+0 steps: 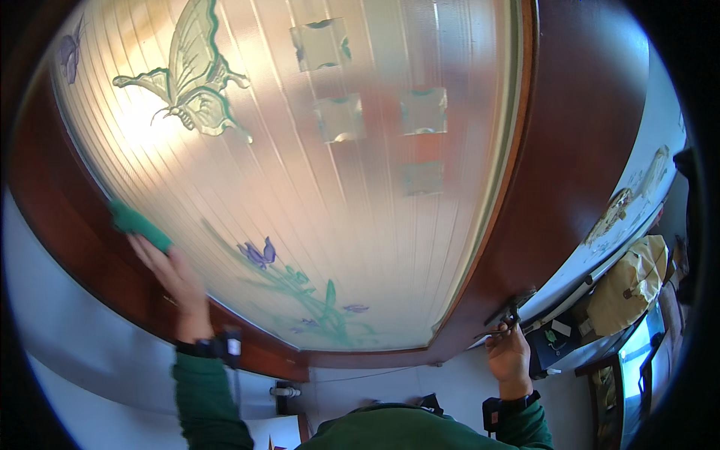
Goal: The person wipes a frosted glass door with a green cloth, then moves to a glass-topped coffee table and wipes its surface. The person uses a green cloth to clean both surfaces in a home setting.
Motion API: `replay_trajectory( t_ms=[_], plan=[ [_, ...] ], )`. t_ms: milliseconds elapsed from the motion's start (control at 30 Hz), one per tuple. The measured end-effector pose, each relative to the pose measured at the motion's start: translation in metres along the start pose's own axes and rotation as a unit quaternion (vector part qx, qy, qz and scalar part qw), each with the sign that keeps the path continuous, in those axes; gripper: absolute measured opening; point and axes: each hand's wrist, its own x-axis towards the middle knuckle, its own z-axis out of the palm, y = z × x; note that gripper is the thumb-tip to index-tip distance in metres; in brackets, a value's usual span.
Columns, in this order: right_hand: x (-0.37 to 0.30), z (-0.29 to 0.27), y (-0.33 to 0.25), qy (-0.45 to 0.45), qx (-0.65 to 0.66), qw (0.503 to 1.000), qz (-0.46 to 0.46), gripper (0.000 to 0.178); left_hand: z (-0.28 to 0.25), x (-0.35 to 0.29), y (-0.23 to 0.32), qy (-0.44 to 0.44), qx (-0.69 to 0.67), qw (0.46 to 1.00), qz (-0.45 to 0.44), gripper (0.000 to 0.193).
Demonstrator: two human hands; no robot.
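A dark reddish-brown wooden door point(574, 112) with a large ribbed frosted glass panel point(337, 225) fills most of the head view. My left hand point(178, 281) reaches to the door's left frame and presses a green cloth point(139, 223) where wood and glass meet. The fingers are partly hidden by the cloth and slightly blurred. At the lower right, my right hand point(510, 354) is closed around the dark metal door handle point(511, 313) on the door's edge. Dark bands with small devices circle both wrists.
The glass carries a green-edged butterfly point(191, 82), purple flowers point(259, 253) and several clear squares. Right of the door edge are a beige bag point(628, 289), a black box point(556, 346) and a dark-framed cabinet point(630, 367). A white wall point(75, 319) curves along the left.
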Motion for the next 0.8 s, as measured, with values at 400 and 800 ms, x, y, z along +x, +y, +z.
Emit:
replay_trajectory(
  t_ms=[400,800],
  plan=[
    [0.006,0.012,0.005,0.021,-0.01,1.0,-0.013,0.021,0.028,-0.147,0.005,-0.057,0.029,0.983,-0.171,0.07],
    [0.01,0.005,0.002,-0.006,-0.013,1.0,-0.01,0.02,0.0,-0.008,-0.008,0.064,0.151,0.984,0.063,0.048]
  ],
)
